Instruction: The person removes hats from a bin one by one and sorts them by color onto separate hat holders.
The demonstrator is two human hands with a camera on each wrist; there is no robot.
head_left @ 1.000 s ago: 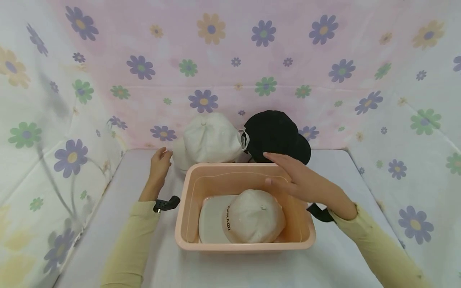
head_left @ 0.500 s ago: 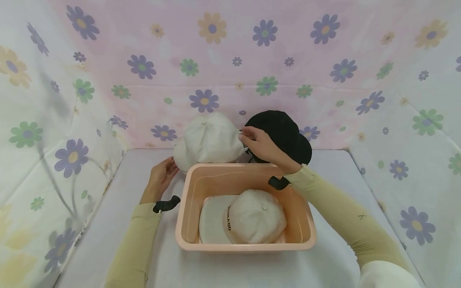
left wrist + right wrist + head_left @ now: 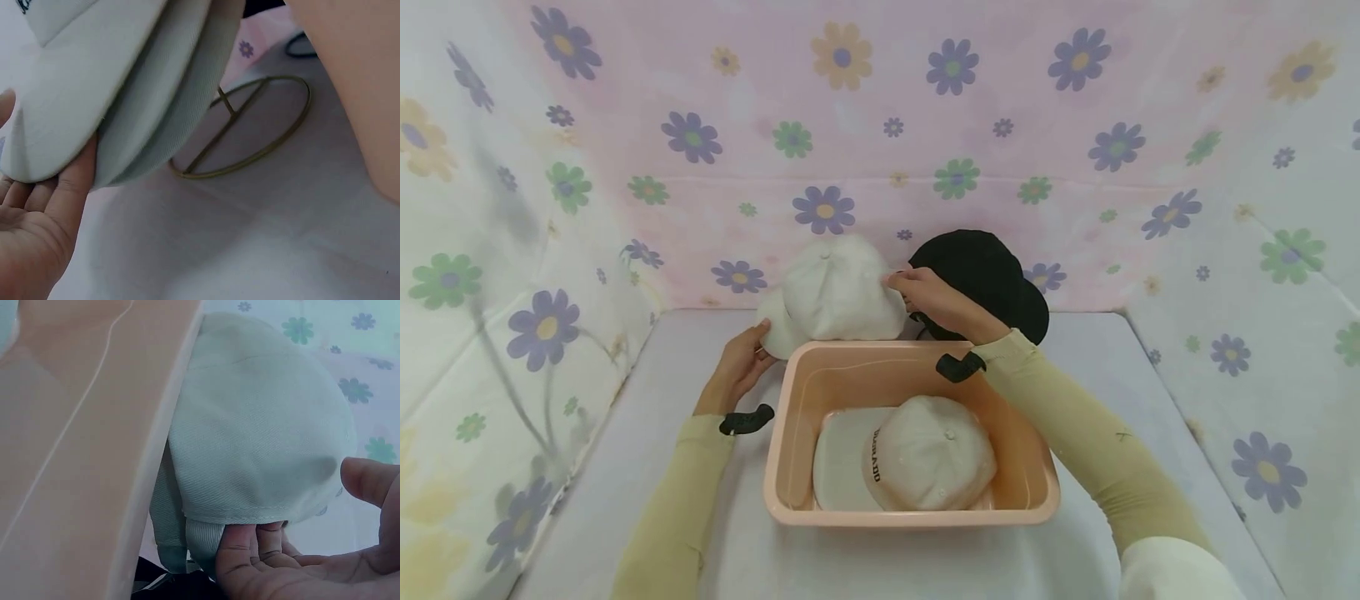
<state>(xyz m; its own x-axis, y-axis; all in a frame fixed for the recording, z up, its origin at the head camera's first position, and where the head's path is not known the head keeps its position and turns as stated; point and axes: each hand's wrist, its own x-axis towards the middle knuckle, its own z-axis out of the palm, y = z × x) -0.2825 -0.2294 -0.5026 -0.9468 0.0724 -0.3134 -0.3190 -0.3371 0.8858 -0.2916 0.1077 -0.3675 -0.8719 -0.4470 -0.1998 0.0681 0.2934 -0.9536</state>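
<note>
A stack of white baseball caps [image 3: 842, 287] stands behind the basin, with several brims [image 3: 69, 106] layered one over another in the left wrist view. My left hand [image 3: 745, 367] pinches the uppermost brim, fingers beneath it and thumb on top. At the other side, my right hand [image 3: 936, 300] grips the back edge of the top cap [image 3: 262, 425]; its fingers are tucked under the hem and the thumb lies against the outside. A black cap [image 3: 973, 271] sits just beyond the right hand, partly hidden by it.
A peach plastic basin [image 3: 910, 517] stands in front of the stack, holding a cream cap [image 3: 936, 450] with dark lettering. A gold wire ring base [image 3: 275, 147] rests on the table under the brims. Flower-printed cloth [image 3: 880, 100] encloses the back and sides.
My right hand has moved left from above the basin to the back of the white cap and taken hold. My left hand has moved to the brim and now pinches it.
</note>
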